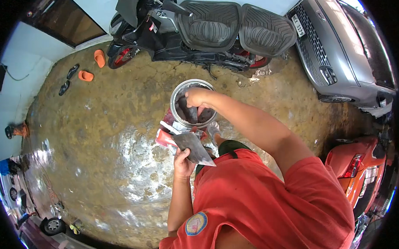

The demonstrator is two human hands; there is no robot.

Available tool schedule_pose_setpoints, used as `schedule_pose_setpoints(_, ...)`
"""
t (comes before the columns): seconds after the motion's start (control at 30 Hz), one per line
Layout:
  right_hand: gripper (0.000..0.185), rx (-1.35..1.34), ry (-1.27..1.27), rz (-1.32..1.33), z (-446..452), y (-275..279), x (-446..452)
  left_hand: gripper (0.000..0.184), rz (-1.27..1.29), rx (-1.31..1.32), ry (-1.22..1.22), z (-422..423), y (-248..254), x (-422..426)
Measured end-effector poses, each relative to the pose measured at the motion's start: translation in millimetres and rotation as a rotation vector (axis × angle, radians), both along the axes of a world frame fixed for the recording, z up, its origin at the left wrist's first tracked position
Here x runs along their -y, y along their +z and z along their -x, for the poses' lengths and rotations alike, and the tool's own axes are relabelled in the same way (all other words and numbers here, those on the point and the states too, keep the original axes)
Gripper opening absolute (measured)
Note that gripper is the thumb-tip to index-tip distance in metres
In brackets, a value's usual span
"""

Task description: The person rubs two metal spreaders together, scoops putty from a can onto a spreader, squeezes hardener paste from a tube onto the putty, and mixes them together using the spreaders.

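A round metal can [176,117] with grey paste inside stands on the floor in front of me. My right hand [198,99] reaches into it, fingers closed on a dark flat blade [189,112] that dips toward the paste. Nearer my body, my left hand [183,162] grips a grey flat plate [194,147] by its edge, fingers wrapped round it. Just beside that plate are a red and white container [165,138] and a white stick-like piece [169,127]. What lies under them is partly hidden.
A scooter [170,48] with two black floor mats [209,25] stands ahead. A silver car [337,40] is at the right, a red car [359,167] behind it. Orange clogs [86,75] and dark slippers [64,88] lie on the wet floor at the left.
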State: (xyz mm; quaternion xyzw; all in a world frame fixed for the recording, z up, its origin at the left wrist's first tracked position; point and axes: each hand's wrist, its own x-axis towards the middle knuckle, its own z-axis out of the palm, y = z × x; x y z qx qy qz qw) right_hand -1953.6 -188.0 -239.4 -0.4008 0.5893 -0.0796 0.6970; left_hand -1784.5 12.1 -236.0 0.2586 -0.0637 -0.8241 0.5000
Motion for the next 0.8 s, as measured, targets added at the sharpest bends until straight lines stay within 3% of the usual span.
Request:
schedule_pose_setpoints(0.17, 0.041, -0.015, -0.004, 0.055, 18, 47, -8, 0.059, 0.017, -0.006, -0.024, -7, -10, -6)
schedule_pose_setpoints(0.3, 0.047, -0.139, -0.052, 0.266, 55, 75, -31, 0.057, 0.012, -0.006, 0.041, -17, 0, -16)
schedule_pose_setpoints(0.4, 0.048, -0.164, 0.088, 0.260, 74, 150, -35, 0.049, -0.068, 0.067, 0.152, -31, 24, -13)
schedule_pose_setpoints(0.53, 0.036, -0.325, 0.107, 0.356, 77, 218, -47, 0.042, -0.105, 0.313, 0.259, -39, 32, 10)
schedule_pose_setpoints(0.6, 0.040, -0.379, 0.130, 0.488, 83, 239, -53, 0.039, 0.003, 0.508, 0.286, -36, 37, 28)
schedule_pose_setpoints(0.8, 0.029, -0.421, 0.242, 0.679, 58, 328, -84, 0.050, 0.180, 0.966, 0.120, -3, 67, 77)
